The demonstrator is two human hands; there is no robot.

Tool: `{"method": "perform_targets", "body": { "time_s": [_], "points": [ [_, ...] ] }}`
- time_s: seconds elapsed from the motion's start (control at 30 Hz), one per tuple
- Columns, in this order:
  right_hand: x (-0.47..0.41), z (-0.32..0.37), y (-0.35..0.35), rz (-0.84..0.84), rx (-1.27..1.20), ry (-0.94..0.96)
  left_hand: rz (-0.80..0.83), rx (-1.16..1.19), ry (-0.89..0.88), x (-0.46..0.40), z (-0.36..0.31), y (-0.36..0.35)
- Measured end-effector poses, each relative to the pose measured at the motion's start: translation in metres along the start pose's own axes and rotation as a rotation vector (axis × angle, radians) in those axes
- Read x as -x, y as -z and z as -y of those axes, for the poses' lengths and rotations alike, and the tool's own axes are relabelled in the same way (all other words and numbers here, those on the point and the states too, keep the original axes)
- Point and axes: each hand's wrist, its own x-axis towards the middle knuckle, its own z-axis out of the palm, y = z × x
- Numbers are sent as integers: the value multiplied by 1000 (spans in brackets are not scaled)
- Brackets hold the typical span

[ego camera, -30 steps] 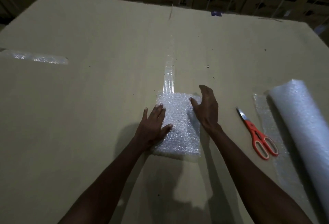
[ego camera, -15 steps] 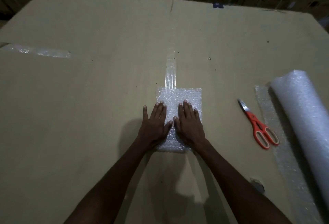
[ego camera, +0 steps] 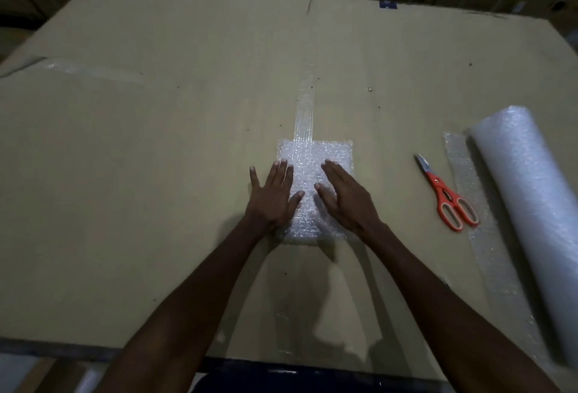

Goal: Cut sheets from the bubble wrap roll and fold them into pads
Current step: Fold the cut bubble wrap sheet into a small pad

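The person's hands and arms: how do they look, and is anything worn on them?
Both forearms are bare right to the bottom edge of the picture; no sleeves show. The left hand and the right hand have no gloves, and I see no ring, watch or bracelet. The fingernails are short and plain. The light is dim, so small details may be missed.
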Motion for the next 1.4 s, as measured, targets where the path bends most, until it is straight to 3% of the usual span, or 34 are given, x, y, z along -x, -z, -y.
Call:
{"method": "perform_targets", "body": {
  "time_s": [0.13,0.23,0.3,0.53,0.67,0.77,0.83,1.03,1.2,1.4],
  "points": [
    [38,-9,11,-56,9,155,-86,103,-81,21,4,2],
    [68,-18,16,-49,-15,226,-332,151,-339,46,9,-10],
    [81,-22,18,-36,-10,256,-368,182,-452,58,10,-15],
    [87,-19,17,56,99,287,-411,179,-487,69,2,-19],
    [88,-17,18,79,153,325,-427,165,-443,77,-10,-12],
    [88,-17,20,143,111,304,-352,218,-379,87,-16,-6],
    [87,-17,25,173,27,259,-306,267,-308,94,-17,-3],
    [66,-22,45,348,-345,44,-439,521,-200,102,-19,16],
    [34,-24,53,269,-443,-16,-474,610,-116,85,-11,29],
    [-8,-29,50,159,-414,-84,-456,654,108,60,1,35]
  ]
}}
